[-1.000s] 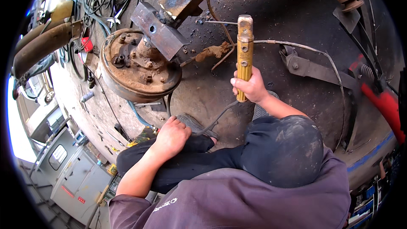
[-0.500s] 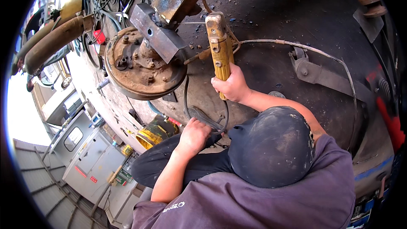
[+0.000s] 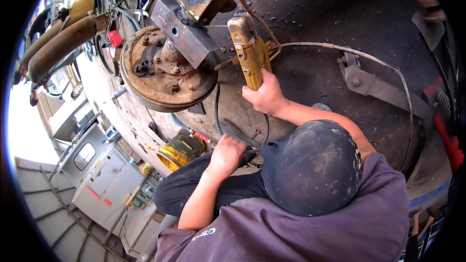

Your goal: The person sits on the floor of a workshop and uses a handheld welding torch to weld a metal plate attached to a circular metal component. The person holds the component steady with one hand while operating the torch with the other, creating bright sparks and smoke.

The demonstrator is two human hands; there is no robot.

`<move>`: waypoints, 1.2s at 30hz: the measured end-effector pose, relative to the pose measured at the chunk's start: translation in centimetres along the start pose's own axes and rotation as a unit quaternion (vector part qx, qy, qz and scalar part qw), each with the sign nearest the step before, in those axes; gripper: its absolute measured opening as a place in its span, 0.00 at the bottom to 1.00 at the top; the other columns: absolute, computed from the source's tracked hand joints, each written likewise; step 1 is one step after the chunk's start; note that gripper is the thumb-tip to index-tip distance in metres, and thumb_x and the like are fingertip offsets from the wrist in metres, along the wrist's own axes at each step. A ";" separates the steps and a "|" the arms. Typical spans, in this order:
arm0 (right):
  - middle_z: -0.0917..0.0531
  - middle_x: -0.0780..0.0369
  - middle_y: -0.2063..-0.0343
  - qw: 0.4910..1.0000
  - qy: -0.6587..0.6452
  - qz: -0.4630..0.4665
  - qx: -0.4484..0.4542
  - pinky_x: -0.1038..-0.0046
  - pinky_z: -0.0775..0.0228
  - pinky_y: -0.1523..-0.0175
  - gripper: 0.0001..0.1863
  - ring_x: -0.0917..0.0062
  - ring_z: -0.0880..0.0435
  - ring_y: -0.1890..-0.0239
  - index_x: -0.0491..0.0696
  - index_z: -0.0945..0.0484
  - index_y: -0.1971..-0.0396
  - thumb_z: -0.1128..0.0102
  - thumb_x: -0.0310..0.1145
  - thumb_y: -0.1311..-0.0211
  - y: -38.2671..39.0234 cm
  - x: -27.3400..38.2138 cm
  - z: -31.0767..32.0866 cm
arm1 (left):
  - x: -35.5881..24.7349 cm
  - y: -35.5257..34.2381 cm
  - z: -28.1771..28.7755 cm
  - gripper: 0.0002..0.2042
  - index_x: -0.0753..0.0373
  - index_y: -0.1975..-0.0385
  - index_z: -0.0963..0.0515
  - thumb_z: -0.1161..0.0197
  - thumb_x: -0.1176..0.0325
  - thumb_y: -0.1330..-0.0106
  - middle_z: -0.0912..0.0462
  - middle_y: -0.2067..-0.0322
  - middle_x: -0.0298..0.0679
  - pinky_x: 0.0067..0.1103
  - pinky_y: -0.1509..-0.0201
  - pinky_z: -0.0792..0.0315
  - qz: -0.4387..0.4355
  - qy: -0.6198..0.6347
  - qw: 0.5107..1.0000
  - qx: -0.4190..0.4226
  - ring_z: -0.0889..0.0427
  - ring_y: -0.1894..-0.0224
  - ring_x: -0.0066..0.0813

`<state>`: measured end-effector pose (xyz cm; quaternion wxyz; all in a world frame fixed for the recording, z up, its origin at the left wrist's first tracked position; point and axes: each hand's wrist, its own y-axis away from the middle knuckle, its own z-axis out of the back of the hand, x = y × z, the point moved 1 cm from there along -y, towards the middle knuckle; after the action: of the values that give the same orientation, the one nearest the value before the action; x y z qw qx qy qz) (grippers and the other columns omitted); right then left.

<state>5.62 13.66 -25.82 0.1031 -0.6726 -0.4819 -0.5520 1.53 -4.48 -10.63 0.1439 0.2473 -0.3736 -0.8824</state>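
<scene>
Right fingers [image 3: 253, 96] clenched, forearm [image 3: 315, 115] outstretched, left fingers [image 3: 236, 144] curled

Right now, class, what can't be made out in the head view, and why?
Head view:
Right hand: some fingers hidden behind the yellow tool.
Left hand: palm hidden by its own back.
Rusty drum: underside hidden by its upper face.
Red metal part: cut off by the dark right rim.
</scene>
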 end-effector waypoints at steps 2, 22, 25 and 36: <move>0.20 0.58 0.74 1.000 0.006 -0.008 -0.007 0.67 0.27 0.62 0.15 0.73 0.22 0.71 0.41 0.23 0.61 0.32 0.31 0.47 0.0 0.5 0.0 | 0.0 0.0 0.0 0.04 0.60 0.76 0.24 0.36 0.71 0.45 0.21 0.75 0.43 0.35 0.49 0.29 0.001 0.011 1.000 -0.007 0.21 0.65 0.45; 0.21 0.58 0.76 0.999 0.027 -0.022 -0.006 0.66 0.27 0.63 0.14 0.74 0.23 0.72 0.40 0.23 0.64 0.33 0.31 0.47 -0.2 0.1 -0.4 | 0.9 0.5 -0.9 0.06 0.61 0.77 0.25 0.34 0.69 0.43 0.21 0.75 0.43 0.36 0.49 0.29 0.001 0.019 1.000 -0.010 0.20 0.64 0.46; 0.24 0.69 0.76 0.999 0.007 0.043 -0.012 0.74 0.30 0.68 0.11 0.85 0.26 0.74 0.43 0.26 0.63 0.34 0.27 0.42 -0.1 0.5 -0.5 | 0.9 0.5 -0.9 0.11 0.61 0.77 0.24 0.31 0.64 0.40 0.21 0.76 0.44 0.35 0.50 0.29 -0.001 0.022 1.000 -0.019 0.20 0.66 0.47; 0.21 0.66 0.76 0.998 -0.058 -0.031 0.003 0.75 0.28 0.71 0.10 0.83 0.22 0.77 0.44 0.28 0.62 0.37 0.24 0.40 0.3 -0.8 0.0 | 0.9 0.3 -0.5 0.07 0.60 0.72 0.22 0.30 0.70 0.48 0.21 0.74 0.41 0.35 0.50 0.29 0.012 0.024 1.000 -0.003 0.21 0.64 0.44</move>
<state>5.86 13.09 -26.38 0.0594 -0.6882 -0.5090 -0.5136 1.04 -5.38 -11.01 0.1638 0.2639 -0.3704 -0.8754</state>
